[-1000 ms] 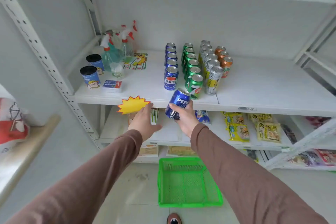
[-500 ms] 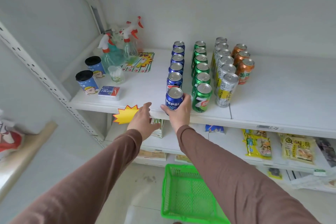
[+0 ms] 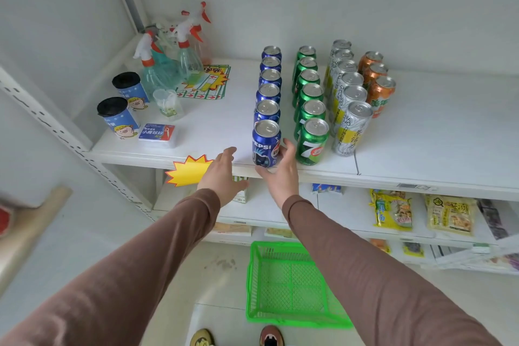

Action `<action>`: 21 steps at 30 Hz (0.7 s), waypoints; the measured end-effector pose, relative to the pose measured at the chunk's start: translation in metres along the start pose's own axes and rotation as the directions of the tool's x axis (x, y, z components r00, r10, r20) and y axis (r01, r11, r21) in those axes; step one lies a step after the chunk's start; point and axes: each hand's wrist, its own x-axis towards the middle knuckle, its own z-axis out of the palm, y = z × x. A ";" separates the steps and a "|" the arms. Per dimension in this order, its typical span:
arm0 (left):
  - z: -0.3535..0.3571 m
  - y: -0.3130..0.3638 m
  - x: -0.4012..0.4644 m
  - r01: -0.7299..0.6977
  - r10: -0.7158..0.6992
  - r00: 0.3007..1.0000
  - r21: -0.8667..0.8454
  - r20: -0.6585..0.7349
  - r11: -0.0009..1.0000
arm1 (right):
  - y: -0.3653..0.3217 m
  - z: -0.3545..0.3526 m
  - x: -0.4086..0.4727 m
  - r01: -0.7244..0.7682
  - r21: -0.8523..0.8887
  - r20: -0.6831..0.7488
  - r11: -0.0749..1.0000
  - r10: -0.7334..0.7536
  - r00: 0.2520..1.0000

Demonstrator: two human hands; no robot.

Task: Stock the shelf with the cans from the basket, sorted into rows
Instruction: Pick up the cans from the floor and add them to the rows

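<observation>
Now standing upright at the front of the blue row, where half a second ago it was only arriving at the shelf edge: the Pepsi can [image 3: 266, 143], resting on the white shelf [image 3: 421, 132] close to its lip. Right hand [image 3: 280, 177] cupping the can's lower half, fingers [image 3: 289, 149] loosely curled along its right side and thumb reaching under the front; whether actually touching or already loosening, hard to tell. Left hand [image 3: 222, 174] hovering empty just left of the can, fingers spread, palm down over the yellow starburst tag [image 3: 186, 173].

Directly beyond the right fingers: five more blue cans [image 3: 268, 93] running back in a line. To their right: a green row [image 3: 309, 98], then a tall silver row [image 3: 346, 93], then three orange cans [image 3: 377, 78]. Far to the left of the left fingers: spray bottles [image 3: 168, 64] and two blue tubs [image 3: 120, 112]. Below both wrists, on the floor: the green basket [image 3: 289, 284], looking empty.

Likely step: seating the last can and letting go. Doing it well probably meaning nudging the can back until touching the one behind, squaring it with the blue line, keeping clear of the green front can just right of the fingers, then opening straight outward and withdrawing low, avoiding tipping it off the near edge.
</observation>
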 end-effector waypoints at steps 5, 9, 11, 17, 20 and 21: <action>0.002 -0.001 0.000 0.000 0.000 1.000 0.014 -0.002 1.000 | -0.004 0.002 0.008 0.007 -0.064 -0.020 0.998 -0.009 1.000; 0.001 -0.002 -0.001 -0.005 0.005 1.000 0.027 0.002 1.000 | -0.006 0.011 0.013 0.012 -0.231 -0.095 0.973 -0.035 0.995; 0.001 -0.003 -0.001 0.001 -0.001 1.000 0.028 0.010 1.000 | -0.009 0.016 0.017 -0.018 -0.295 -0.131 0.955 -0.022 0.991; 0.000 -0.002 0.003 0.012 -0.012 1.000 0.032 0.010 0.999 | -0.004 0.010 0.009 0.012 -0.202 -0.105 0.979 -0.034 0.994; 0.001 0.000 0.004 0.003 -0.003 1.000 0.024 0.015 1.000 | 0.000 0.002 0.006 0.058 -0.193 -0.054 0.979 -0.069 0.996; 0.001 0.002 0.004 0.001 -0.001 1.000 0.025 0.014 1.000 | 0.000 0.002 0.006 0.057 -0.193 -0.057 0.980 -0.069 0.996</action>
